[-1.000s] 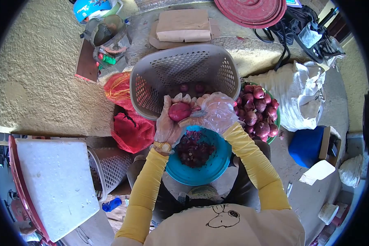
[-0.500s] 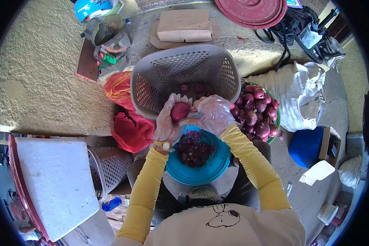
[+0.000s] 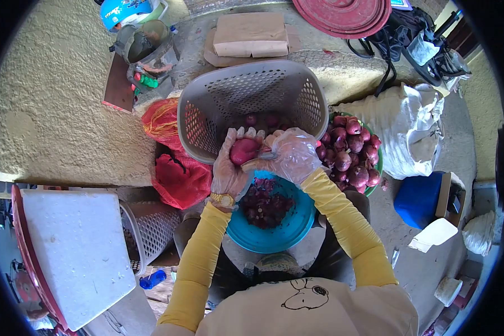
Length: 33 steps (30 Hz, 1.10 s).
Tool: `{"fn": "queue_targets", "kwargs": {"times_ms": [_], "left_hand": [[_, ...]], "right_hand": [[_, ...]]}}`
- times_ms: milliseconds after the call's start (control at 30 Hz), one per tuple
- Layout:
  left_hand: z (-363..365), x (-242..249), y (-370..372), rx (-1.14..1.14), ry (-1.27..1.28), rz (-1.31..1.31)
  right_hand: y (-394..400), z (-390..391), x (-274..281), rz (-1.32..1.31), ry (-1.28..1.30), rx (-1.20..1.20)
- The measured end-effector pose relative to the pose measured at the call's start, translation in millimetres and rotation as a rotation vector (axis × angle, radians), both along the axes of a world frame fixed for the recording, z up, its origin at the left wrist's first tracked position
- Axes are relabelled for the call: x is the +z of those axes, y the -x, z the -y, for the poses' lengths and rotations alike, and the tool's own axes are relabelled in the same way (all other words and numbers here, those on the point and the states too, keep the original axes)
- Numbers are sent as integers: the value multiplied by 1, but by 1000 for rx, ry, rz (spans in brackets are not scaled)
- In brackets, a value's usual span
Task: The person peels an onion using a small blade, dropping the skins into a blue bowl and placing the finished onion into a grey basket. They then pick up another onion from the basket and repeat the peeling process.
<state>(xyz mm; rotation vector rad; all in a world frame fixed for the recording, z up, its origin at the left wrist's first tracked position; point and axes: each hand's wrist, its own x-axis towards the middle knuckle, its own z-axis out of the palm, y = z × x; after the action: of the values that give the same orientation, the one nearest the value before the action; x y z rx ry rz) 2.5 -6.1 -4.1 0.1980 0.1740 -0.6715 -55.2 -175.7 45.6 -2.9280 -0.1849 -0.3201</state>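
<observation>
A red onion point(image 3: 244, 151) rests in my gloved left hand point(image 3: 228, 172), its fingers curled round it. My right hand point(image 3: 294, 152), also in a clear plastic glove, is closed right beside the onion. A thin greyish edge shows at its fingertips, too small to name. Both hands are above the near rim of a grey-brown perforated basket point(image 3: 252, 70), which has a few onions at its bottom. Below them, a blue basin point(image 3: 269, 241) contains dark red onion skins point(image 3: 266, 207). Right of my right hand, many unpeeled onions point(image 3: 355, 143) are heaped in a green container point(image 3: 379, 162).
A red mesh sack point(image 3: 179, 179) lies left of the basket, and a white sack point(image 3: 411, 134) at the right. Further out are a white foam board point(image 3: 75, 252), another perforated basket point(image 3: 151, 232), a blue container point(image 3: 417, 201), a cardboard box point(image 3: 251, 35) and a red lid point(image 3: 344, 14).
The onion has turned slightly in my left hand and shows a brighter, smoother side. My right hand has shifted a little against it. Everything else stays in place.
</observation>
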Motion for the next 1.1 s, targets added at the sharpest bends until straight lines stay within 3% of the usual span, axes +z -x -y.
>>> {"fn": "queue_targets", "kwargs": {"times_ms": [133,200,300,500,767,867,1100], "left_hand": [[0,4,-1,16,-84,-55],[-5,-2,-5,-94,-95,39],[-6,-2,-5,-61,-209,88],[-2,5,0,-30,-118,69],[-1,1,-5,-89,-64,195],[-1,5,-4,-125,-81,189],[-5,7,-4,-109,-147,82]], "right_hand": [[-1,5,2,11,-10,-3],[-1,6,2,17,-27,1],[-1,6,-2,9,7,2],[-6,12,-13,114,-140,96],[-9,14,-28,-70,-454,85],[-10,18,-44,30,-456,140],[-3,11,-20,-57,-517,131]]}}
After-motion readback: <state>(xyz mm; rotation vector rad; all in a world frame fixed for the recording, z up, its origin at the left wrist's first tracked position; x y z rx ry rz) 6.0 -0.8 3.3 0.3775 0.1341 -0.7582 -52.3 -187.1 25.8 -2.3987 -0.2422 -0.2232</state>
